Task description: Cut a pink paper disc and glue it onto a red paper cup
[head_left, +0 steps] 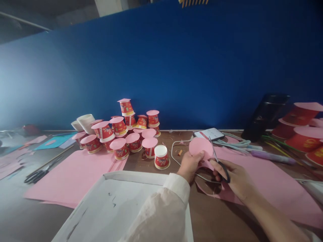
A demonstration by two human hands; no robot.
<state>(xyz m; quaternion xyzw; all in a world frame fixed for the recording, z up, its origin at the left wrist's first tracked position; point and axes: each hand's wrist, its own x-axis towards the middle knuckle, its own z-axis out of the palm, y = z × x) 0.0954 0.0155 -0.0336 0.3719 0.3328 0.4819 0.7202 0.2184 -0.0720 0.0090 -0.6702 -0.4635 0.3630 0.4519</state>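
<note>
Between its thumb and fingers my left hand [191,164] holds a round piece of pink paper [200,147]. My right hand [233,176] grips black-handled scissors [223,171], whose blades point up beside the right edge of the paper circle. A pink offcut hangs below the circle, near both hands. To the left of my left hand stands a red paper cup [162,158] with a white rim and no pink disc on it. Several red cups topped with pink discs [118,144] are grouped and partly stacked farther left.
A white tray [136,177] lies in front at left, with pink sheets [73,174] beside it. A phone [212,133], cables [232,142], a black bottle [264,117] and more red cups [301,116] stand or lie at right. Other scissors [37,175] lie far left.
</note>
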